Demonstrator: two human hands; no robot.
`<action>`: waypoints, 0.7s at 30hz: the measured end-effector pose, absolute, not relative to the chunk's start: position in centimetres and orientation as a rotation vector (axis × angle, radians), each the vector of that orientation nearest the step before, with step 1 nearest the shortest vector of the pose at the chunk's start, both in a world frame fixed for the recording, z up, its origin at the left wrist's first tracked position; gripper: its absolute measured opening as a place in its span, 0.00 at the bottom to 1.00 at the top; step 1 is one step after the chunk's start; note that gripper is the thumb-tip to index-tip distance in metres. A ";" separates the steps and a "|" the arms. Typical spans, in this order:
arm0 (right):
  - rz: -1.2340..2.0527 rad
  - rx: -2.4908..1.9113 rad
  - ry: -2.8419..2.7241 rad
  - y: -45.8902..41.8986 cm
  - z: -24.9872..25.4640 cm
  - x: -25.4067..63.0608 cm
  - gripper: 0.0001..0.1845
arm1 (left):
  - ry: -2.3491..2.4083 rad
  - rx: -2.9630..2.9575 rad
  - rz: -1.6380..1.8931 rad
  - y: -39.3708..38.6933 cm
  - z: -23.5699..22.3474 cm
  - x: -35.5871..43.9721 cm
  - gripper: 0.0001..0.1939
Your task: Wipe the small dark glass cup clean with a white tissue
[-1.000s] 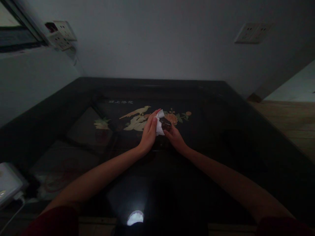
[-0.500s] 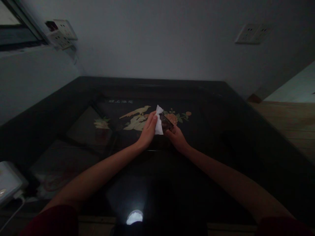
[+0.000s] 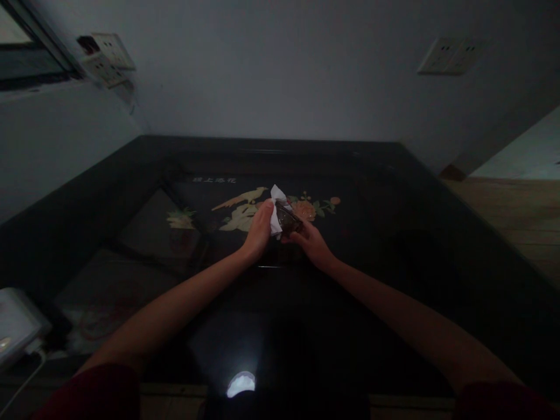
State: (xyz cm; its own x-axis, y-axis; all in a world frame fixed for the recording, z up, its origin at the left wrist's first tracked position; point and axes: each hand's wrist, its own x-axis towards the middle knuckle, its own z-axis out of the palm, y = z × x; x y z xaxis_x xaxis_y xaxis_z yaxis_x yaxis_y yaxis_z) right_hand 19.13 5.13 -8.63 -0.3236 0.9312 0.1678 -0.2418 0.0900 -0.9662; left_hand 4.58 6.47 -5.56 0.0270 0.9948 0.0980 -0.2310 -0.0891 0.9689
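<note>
Over the middle of the dark tabletop, my left hand [image 3: 259, 228] is closed on a crumpled white tissue [image 3: 275, 217]. The tissue lies against the left side of a small dark, shiny object [image 3: 287, 220] that looks like glass; the dim light hides its exact kind. My right hand [image 3: 310, 238] grips that object from the right and below, its fingers wrapped round the lower edge. Part of the tissue sticks up above the object. The left fingertips are hidden behind the tissue.
The glossy black table [image 3: 350, 326] bears a bird-and-flower picture [image 3: 240, 217]. A white device [image 3: 17, 321] with a cable sits at the left edge. Wall sockets [image 3: 450, 56] and a power strip [image 3: 105, 69] are on the walls behind. Wooden floor [image 3: 511, 216] shows at right.
The tissue and the dark object have shifted slightly left and turned, showing more of the object's face. My left hand has turned, with its thumb now up along the tissue.
</note>
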 end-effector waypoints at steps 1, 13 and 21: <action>1.461 -0.768 -1.352 5.1 -8.6 19.2 0.27 | 0.969 1.173 1.368 6.5 -5.5 4.5 0.20; 1.327 -0.778 -1.469 5.4 -8.9 19.0 0.32 | 1.026 1.592 1.364 5.3 -4.6 4.6 0.18; 1.495 -0.730 -1.243 5.4 -9.2 19.0 0.33 | 0.879 2.031 1.454 5.4 -4.7 4.0 0.15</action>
State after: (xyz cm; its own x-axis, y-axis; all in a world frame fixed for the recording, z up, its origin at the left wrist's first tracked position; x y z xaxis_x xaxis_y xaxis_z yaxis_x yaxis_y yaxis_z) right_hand 18.99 5.40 -9.19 -0.3018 0.9419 0.1478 -0.3172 0.0471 -0.9472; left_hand 4.02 5.35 -4.74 0.2259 0.7387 0.6350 0.2186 -0.6737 0.7059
